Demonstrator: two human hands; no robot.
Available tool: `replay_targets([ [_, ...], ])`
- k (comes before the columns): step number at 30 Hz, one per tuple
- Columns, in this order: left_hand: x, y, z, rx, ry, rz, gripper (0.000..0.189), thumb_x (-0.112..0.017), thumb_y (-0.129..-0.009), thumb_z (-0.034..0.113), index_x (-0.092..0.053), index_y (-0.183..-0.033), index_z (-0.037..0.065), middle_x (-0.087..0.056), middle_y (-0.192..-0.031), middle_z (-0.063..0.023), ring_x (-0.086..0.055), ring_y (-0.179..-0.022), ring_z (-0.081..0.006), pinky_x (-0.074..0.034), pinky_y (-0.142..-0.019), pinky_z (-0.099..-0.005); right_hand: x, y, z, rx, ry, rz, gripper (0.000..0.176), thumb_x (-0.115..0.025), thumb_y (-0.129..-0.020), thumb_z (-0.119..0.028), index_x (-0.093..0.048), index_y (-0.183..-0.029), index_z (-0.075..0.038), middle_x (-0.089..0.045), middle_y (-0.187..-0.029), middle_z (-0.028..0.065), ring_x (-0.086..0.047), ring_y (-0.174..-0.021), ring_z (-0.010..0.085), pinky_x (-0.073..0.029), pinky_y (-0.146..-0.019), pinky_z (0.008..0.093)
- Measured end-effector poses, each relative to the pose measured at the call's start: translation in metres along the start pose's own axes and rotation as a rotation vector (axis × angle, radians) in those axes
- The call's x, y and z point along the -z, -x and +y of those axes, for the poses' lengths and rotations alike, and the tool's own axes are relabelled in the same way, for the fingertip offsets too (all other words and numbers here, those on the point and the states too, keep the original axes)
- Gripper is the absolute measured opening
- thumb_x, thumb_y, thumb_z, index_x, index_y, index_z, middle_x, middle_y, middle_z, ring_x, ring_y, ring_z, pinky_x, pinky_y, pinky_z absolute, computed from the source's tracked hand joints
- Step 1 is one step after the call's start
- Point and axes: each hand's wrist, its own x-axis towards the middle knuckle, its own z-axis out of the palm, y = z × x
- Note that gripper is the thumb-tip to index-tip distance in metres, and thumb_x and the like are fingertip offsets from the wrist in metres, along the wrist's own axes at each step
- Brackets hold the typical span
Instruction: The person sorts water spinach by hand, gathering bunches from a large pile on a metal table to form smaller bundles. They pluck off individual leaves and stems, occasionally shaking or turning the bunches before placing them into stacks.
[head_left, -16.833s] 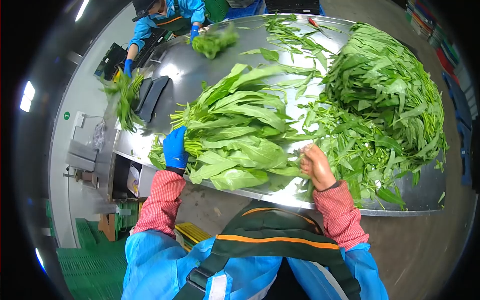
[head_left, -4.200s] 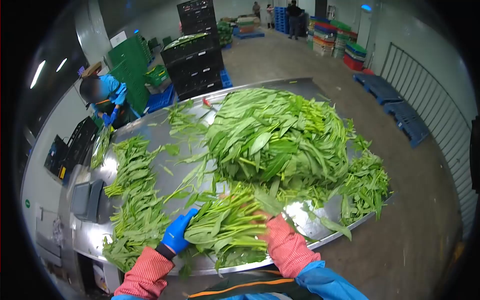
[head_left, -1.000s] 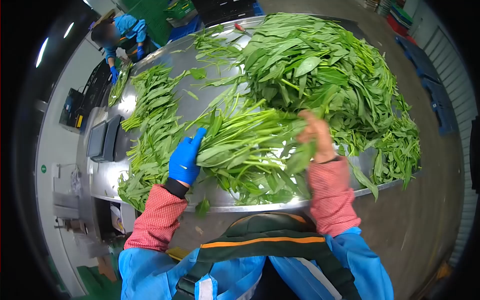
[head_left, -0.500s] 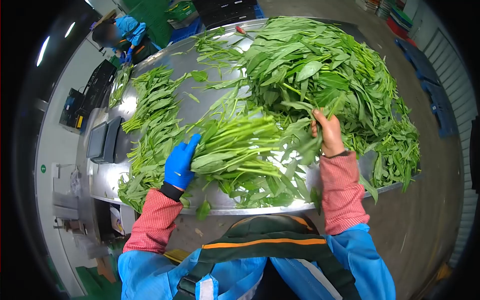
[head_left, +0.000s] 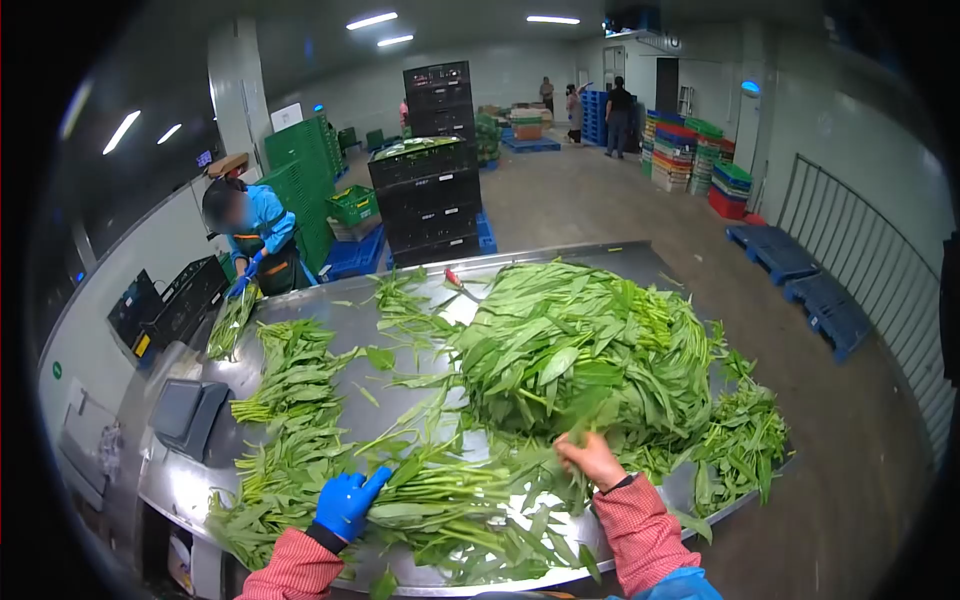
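My left hand (head_left: 350, 503), in a blue glove, is closed at the leafy end of a bunch of water spinach (head_left: 445, 497) low over the table's near side; some of its fingers are hidden. The bunch's cut stems point right. My bare right hand (head_left: 590, 460) pinches a few leafy water spinach stems at the near edge of a big heap of water spinach (head_left: 570, 360). Those held leaves are blurred. A row of laid-out bunches (head_left: 290, 420) runs along the left of the metal table (head_left: 345, 400). Loose stems and leaves lie between the row and the heap.
A red-handled tool (head_left: 453, 278) lies at the far table edge. At left are a grey scale-like device (head_left: 188, 415) and black crates (head_left: 185, 305). A co-worker (head_left: 262, 235) in blue handles greens at the far left corner. Stacked black crates (head_left: 428, 200) and blue pallets (head_left: 800, 280) stand beyond.
My view has tilted up, showing more of the room. My right hand has moved against the heap with the stems, and the left-hand bunch looks lower, near the table.
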Motion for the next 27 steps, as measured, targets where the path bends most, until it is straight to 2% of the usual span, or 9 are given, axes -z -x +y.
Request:
replay_targets([
  [6, 0.005, -0.028, 0.025, -0.295, -0.015, 0.013, 0.059, -0.053, -0.08, 0.01, -0.043, -0.135, 0.028, -0.056, -0.076, -0.0049, -0.056, -0.068, -0.0243, -0.042, -0.055, -0.0378, -0.083, -0.008, 0.011, -0.136, -0.684, -0.652, 0.047, -0.059, -0.09, -0.035, -0.05, -0.127, -0.006, -0.055, -0.117, 0.013, -0.055, -0.103, 0.0167, -0.047, -0.085, 0.0327],
  [11, -0.01, -0.023, 0.01, -0.247, 0.093, -0.035, 0.065, -0.058, -0.074, 0.006, -0.043, -0.135, 0.024, -0.054, -0.075, -0.0073, -0.055, -0.069, -0.0275, -0.043, -0.058, -0.0394, -0.068, 0.011, -0.026, -0.056, -0.135, -0.271, 0.032, -0.065, -0.081, -0.018, -0.06, -0.11, -0.005, -0.063, -0.084, 0.0068, -0.06, -0.076, 0.0159, -0.049, -0.064, 0.0314],
  [14, -0.021, -0.001, -0.009, -0.065, 0.216, -0.039, 0.073, -0.064, -0.067, 0.003, -0.043, -0.135, 0.019, -0.054, -0.079, -0.011, -0.055, -0.074, -0.0314, -0.044, -0.062, -0.0413, -0.015, 0.016, -0.044, 0.035, -0.802, 0.103, 0.017, -0.057, -0.087, -0.019, -0.058, -0.093, -0.003, -0.054, -0.06, 0.0029, -0.051, -0.047, 0.0146, -0.047, -0.045, 0.0271],
  [17, -0.027, 0.014, -0.017, 0.212, 0.397, 0.031, 0.075, -0.067, -0.069, 0.004, -0.041, -0.138, 0.016, -0.057, -0.1, -0.0167, -0.055, -0.09, -0.0365, -0.046, -0.076, -0.0425, 0.024, 0.036, -0.045, 0.35, -0.962, -0.187, 0.032, -0.057, -0.091, -0.038, -0.058, -0.09, -0.005, -0.038, -0.045, -0.0076, -0.031, -0.035, 0.0006, -0.023, -0.029, 0.0197],
  [19, -0.035, 0.011, -0.02, 0.17, 0.43, 0.204, 0.074, -0.068, -0.072, 0.008, -0.039, -0.139, 0.013, -0.055, -0.119, -0.0179, -0.054, -0.103, -0.0367, -0.045, -0.088, -0.0416, 0.019, 0.036, -0.028, 0.346, -0.893, -0.379, 0.032, -0.059, -0.09, -0.035, -0.058, -0.098, -0.005, -0.045, -0.051, -0.0044, -0.04, -0.039, 0.0039, -0.033, -0.034, 0.0199],
  [21, -0.049, 0.009, -0.026, 0.157, 0.488, 0.285, 0.072, -0.069, -0.074, 0.009, -0.039, -0.139, 0.009, -0.051, -0.129, -0.0168, -0.052, -0.112, -0.0355, -0.043, -0.095, -0.0399, -0.025, 0.033, -0.024, 0.054, -0.055, -0.34, 0.041, -0.063, -0.086, -0.037, -0.056, -0.111, -0.005, -0.06, -0.07, 0.007, -0.059, -0.059, 0.0139, -0.049, -0.052, 0.0282],
  [23, -0.05, 0.003, -0.02, 0.266, 0.635, 0.265, 0.069, -0.068, -0.076, 0.007, -0.039, -0.138, 0.006, -0.053, -0.127, -0.0174, -0.053, -0.114, -0.0323, -0.041, -0.098, -0.0372, -0.038, 0.039, 0.01, 0.206, 1.305, -0.363, 0.062, -0.069, -0.078, -0.043, -0.051, -0.123, -0.005, -0.061, -0.104, 0.0231, -0.06, -0.099, 0.03, -0.048, -0.084, 0.0437],
  [25, -0.058, 0.003, -0.016, 0.319, 0.756, 0.281, 0.068, -0.068, -0.076, 0.006, -0.039, -0.138, 0.005, -0.053, -0.127, -0.0174, -0.053, -0.115, -0.0301, -0.04, -0.099, -0.0357, -0.045, 0.032, 0.006, 0.39, 0.877, -0.185, 0.055, -0.068, -0.081, -0.037, -0.052, -0.123, -0.004, -0.061, -0.103, 0.0157, -0.061, -0.095, 0.0249, -0.049, -0.081, 0.0359],
  [27, -0.068, 0.007, -0.012, 0.392, 0.886, 0.24, 0.068, -0.069, -0.076, 0.004, -0.039, -0.138, 0.005, -0.053, -0.128, -0.016, -0.052, -0.117, -0.0237, -0.04, -0.1, -0.0333, -0.049, 0.027, -0.018, 0.133, 0.123, -0.385, 0.052, -0.067, -0.083, -0.027, -0.048, -0.126, -0.004, -0.059, -0.103, 0.0099, -0.059, -0.093, 0.0172, -0.048, -0.079, 0.028],
])
